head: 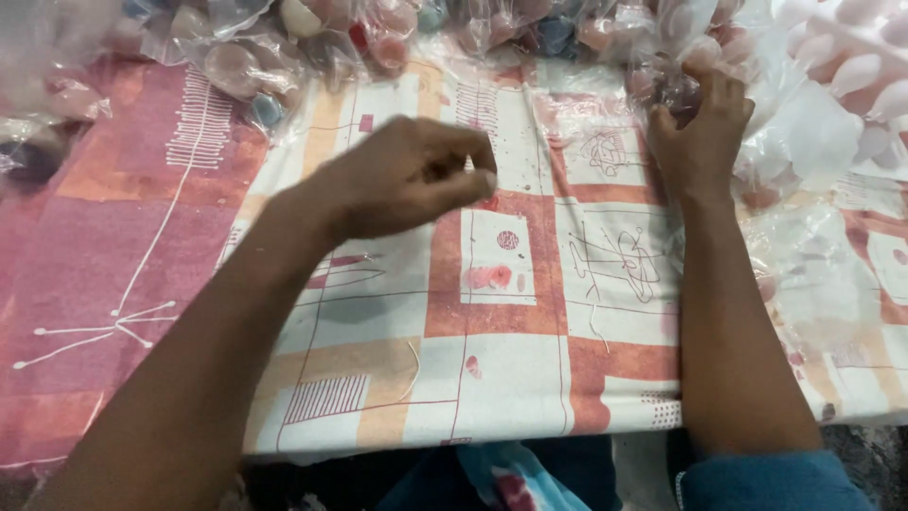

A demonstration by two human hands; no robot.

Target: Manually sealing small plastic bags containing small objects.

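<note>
Left hand (411,175) above the middle of the surface (492,378), blurred, fingertips pinched together, nothing visible between them. Right hand (698,132) at the far right edge, fingers curled, gripping a clear plastic bag (776,104) of pale pink pieces. More filled bags (312,43) heaped along the far edge. Patterned cloth (142,246) in pink, orange and white over the surface.

head view, steeply downward, close over cloth (501,322)

A patterned cloth (511,312) in pink, orange and cream covers the worktop under soft, even light. At 6 o'clock its edge drops into dark shadow.
</note>
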